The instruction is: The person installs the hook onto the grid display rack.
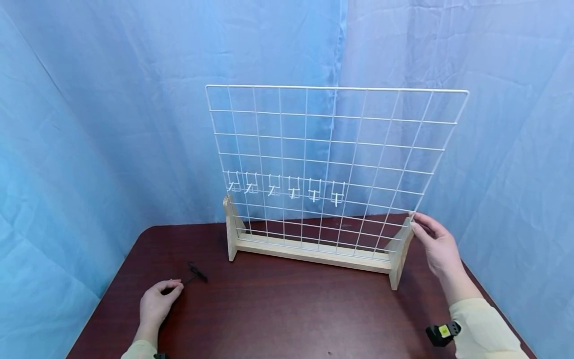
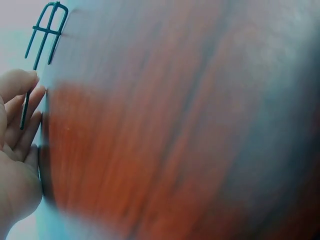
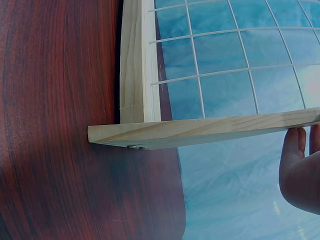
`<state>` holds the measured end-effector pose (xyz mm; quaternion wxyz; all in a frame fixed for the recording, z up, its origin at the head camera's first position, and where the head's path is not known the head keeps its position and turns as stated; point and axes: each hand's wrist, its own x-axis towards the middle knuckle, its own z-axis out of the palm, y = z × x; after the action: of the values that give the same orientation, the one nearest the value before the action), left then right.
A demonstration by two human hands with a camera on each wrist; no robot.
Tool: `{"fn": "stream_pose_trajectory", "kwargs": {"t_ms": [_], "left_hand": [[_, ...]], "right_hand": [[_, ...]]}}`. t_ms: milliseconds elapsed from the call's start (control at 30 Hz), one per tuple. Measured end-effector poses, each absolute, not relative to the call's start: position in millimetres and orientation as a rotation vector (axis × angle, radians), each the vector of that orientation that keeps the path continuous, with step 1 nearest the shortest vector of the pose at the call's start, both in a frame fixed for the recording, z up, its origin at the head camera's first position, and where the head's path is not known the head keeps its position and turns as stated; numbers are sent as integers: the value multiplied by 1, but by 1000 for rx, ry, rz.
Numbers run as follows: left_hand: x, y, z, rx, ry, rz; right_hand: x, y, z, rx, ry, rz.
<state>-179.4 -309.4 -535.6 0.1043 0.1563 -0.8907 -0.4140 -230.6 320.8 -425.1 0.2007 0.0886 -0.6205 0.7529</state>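
Note:
My left hand [image 1: 156, 302] pinches the straight end of a black wire hook [image 1: 197, 272] between thumb and fingertips, low over the table. In the left wrist view the forked end of the hook [image 2: 49, 29] points up, away from the fingers. A white wire grid [image 1: 314, 144] stands in a wooden stand [image 1: 309, 255]. Several white hooks [image 1: 293, 188] hang in a row on it, from the left edge to past the middle. My right hand [image 1: 441, 249] holds the upper part of the stand's right end piece [image 3: 220, 127] with its thumb and fingertips.
The stand sits toward the back of a dark red-brown wooden table [image 1: 287, 309]. Blue curtains [image 1: 112, 124] surround the table at the back and sides. A black device with a yellow label [image 1: 443, 331] is strapped at the right wrist.

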Motion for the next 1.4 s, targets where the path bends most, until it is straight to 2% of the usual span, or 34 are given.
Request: {"fn": "stream_pose_trajectory", "kwargs": {"t_ms": [933, 1200, 1400], "left_hand": [[-186, -291, -527, 703, -2267, -1514], [-189, -279, -518, 664, -2021, -1807], [-190, -266, -508, 642, -1979, -1840]], "right_hand": [[-231, 322, -426, 196, -1771, 2113], [-231, 321, -425, 223, -1754, 2106], [-231, 321, -425, 225, -1745, 2110]]}}
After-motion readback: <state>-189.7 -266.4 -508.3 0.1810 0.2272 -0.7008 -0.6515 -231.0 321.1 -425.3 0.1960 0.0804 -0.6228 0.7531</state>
